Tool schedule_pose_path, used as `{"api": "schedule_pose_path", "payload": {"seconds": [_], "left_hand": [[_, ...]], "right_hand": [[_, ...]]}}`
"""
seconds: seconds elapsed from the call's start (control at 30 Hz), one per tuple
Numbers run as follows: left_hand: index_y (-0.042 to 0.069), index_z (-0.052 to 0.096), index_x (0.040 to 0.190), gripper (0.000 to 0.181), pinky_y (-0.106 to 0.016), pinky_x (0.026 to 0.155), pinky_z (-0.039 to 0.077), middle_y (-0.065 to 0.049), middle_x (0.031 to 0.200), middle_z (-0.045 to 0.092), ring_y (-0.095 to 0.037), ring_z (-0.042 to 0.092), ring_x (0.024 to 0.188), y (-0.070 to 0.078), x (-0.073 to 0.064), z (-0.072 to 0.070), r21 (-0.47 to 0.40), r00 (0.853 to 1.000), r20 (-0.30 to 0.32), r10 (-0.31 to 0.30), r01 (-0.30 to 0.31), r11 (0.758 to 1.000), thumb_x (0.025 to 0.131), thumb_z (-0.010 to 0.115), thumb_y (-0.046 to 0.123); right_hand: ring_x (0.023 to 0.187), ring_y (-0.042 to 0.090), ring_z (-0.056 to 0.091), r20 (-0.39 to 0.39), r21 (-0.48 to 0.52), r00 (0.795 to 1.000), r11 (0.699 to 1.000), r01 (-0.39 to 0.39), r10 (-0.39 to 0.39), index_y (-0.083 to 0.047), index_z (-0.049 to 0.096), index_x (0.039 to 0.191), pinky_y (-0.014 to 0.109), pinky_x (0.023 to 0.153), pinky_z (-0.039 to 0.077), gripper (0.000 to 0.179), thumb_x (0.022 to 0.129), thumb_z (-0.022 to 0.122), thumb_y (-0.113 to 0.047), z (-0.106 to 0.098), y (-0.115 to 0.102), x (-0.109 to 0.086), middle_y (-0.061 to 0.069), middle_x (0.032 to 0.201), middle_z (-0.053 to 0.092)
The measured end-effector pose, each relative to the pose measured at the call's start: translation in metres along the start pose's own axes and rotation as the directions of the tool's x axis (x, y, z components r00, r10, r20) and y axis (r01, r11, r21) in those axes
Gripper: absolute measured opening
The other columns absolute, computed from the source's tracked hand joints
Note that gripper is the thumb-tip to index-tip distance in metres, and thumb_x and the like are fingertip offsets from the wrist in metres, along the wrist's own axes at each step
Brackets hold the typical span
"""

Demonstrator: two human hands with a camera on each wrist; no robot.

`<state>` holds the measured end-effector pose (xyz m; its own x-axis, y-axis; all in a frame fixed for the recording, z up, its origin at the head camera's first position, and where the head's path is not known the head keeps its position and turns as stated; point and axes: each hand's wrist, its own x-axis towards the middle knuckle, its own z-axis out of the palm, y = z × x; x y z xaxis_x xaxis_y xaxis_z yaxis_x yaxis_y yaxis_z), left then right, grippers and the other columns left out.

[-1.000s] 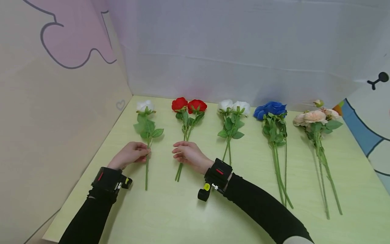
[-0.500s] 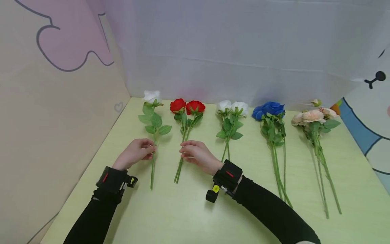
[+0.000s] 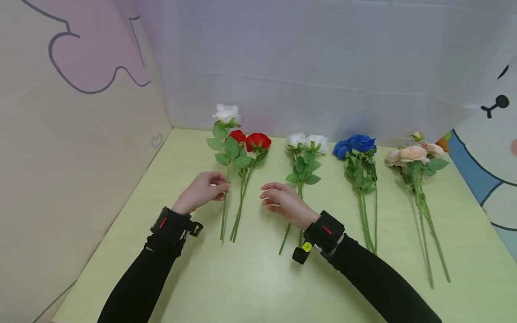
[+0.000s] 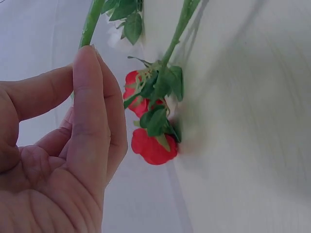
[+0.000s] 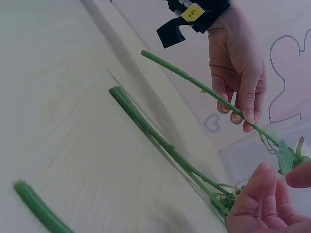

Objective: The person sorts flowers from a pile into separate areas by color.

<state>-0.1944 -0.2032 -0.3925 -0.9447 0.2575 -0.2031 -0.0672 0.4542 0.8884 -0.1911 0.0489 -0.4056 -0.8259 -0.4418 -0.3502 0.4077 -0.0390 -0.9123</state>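
Note:
My left hand [image 3: 203, 192] pinches the green stem of a single white rose [image 3: 227, 114] between thumb and fingertips. That rose is raised off the table, its leaves partly covering one of two red roses [image 3: 258, 141] lying just to its right. In the left wrist view the pinched stem [image 4: 91, 24] rises from the fingertips. My right hand [image 3: 288, 204] hovers with loosely bent fingers and holds nothing. It sits between the red roses and a pair of white roses [image 3: 317, 143], over part of the white roses' stems.
Blue roses [image 3: 357, 144] lie right of the white pair, and peach flowers [image 3: 414, 154] lie at the far right. All rest on the pale wooden table [image 3: 242, 287]. A curtain-like sheet [image 3: 303, 58] hangs behind; a printed wall [image 3: 93, 148] stands left.
My left hand has lifted the single white rose and carried it right, toward the red roses. My right hand has moved right, from the red roses' stems to the white pair.

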Motion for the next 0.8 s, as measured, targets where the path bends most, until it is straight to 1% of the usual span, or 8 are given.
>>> {"api": "schedule_pose_path", "payload": {"seconds": [0.1,0.17,0.33,0.4,0.5,0.63,0.67,0.8], "left_hand": [[-0.007,0.057,0.109,0.024,-0.042,0.079,0.054,-0.024,0.098,0.06,-0.042,0.062,0.085,0.008,0.007,0.009,0.0,1.0,0.011,0.009,-0.009,1.0,0.094,0.058,0.011],[-0.005,0.058,0.108,0.022,-0.041,0.078,0.055,-0.022,0.098,0.06,-0.038,0.063,0.082,0.013,0.012,0.016,0.01,1.0,0.019,0.019,-0.019,1.0,0.094,0.058,0.012],[-0.002,0.059,0.108,0.02,-0.041,0.077,0.055,-0.023,0.098,0.059,-0.03,0.065,0.077,0.023,0.024,0.036,0.008,0.998,0.051,0.033,-0.033,0.999,0.093,0.06,0.012],[-0.001,0.059,0.106,0.019,-0.041,0.076,0.055,-0.022,0.096,0.06,-0.029,0.065,0.077,0.026,0.029,0.044,0.007,0.998,0.061,0.035,-0.036,0.999,0.093,0.06,0.012],[0.0,0.06,0.105,0.017,-0.041,0.076,0.055,-0.017,0.093,0.06,-0.026,0.065,0.074,0.029,0.036,0.055,0.008,0.996,0.079,0.04,-0.041,0.999,0.093,0.06,0.012],[-0.001,0.06,0.106,0.019,-0.04,0.074,0.055,-0.014,0.092,0.06,-0.022,0.065,0.071,0.034,0.043,0.07,0.004,0.994,0.102,0.035,-0.036,0.999,0.092,0.061,0.012],[-0.001,0.06,0.107,0.019,-0.04,0.074,0.055,-0.014,0.092,0.06,-0.022,0.065,0.071,0.035,0.045,0.073,0.003,0.993,0.108,0.035,-0.036,0.999,0.092,0.061,0.011],[-0.002,0.059,0.106,0.019,-0.041,0.074,0.055,-0.015,0.092,0.061,-0.023,0.066,0.07,0.039,0.05,0.087,0.003,0.99,0.134,0.051,-0.051,0.999,0.092,0.061,0.011]], "right_hand": [[0.087,0.018,0.055,-0.013,-0.026,1.0,1.0,0.004,-0.004,0.007,0.04,0.132,0.021,0.073,0.048,0.04,0.098,0.047,-0.013,-0.011,-0.001,-0.004,0.01,0.104,0.053],[0.088,0.019,0.055,-0.026,-0.04,1.0,0.999,0.005,-0.006,0.007,0.04,0.133,0.02,0.072,0.048,0.04,0.099,0.047,-0.013,-0.02,-0.002,-0.006,0.01,0.104,0.053],[0.088,0.019,0.055,-0.05,-0.05,0.999,0.999,0.009,-0.011,0.008,0.037,0.134,0.02,0.072,0.047,0.042,0.099,0.046,-0.014,-0.043,-0.005,-0.014,0.009,0.104,0.052],[0.089,0.021,0.054,-0.052,-0.056,0.999,0.998,0.013,-0.016,0.007,0.037,0.134,0.023,0.076,0.047,0.042,0.099,0.046,-0.014,-0.052,-0.006,-0.017,0.01,0.106,0.051],[0.095,0.026,0.052,-0.049,-0.073,0.999,0.997,0.02,-0.024,0.006,0.036,0.135,0.031,0.085,0.045,0.041,0.1,0.045,-0.014,-0.063,-0.007,-0.024,0.012,0.111,0.049],[0.101,0.03,0.05,-0.047,-0.102,0.998,0.994,0.03,-0.035,0.007,0.032,0.136,0.04,0.095,0.041,0.042,0.101,0.041,-0.013,-0.076,-0.006,-0.033,0.017,0.118,0.045],[0.101,0.029,0.05,-0.05,-0.107,0.998,0.994,0.033,-0.038,0.008,0.032,0.137,0.04,0.095,0.041,0.042,0.101,0.041,-0.013,-0.078,-0.006,-0.035,0.019,0.119,0.045],[0.097,0.026,0.052,-0.074,-0.132,0.996,0.99,0.045,-0.055,0.009,0.031,0.136,0.034,0.091,0.045,0.043,0.101,0.042,-0.013,-0.09,-0.005,-0.041,0.019,0.117,0.045]]}}
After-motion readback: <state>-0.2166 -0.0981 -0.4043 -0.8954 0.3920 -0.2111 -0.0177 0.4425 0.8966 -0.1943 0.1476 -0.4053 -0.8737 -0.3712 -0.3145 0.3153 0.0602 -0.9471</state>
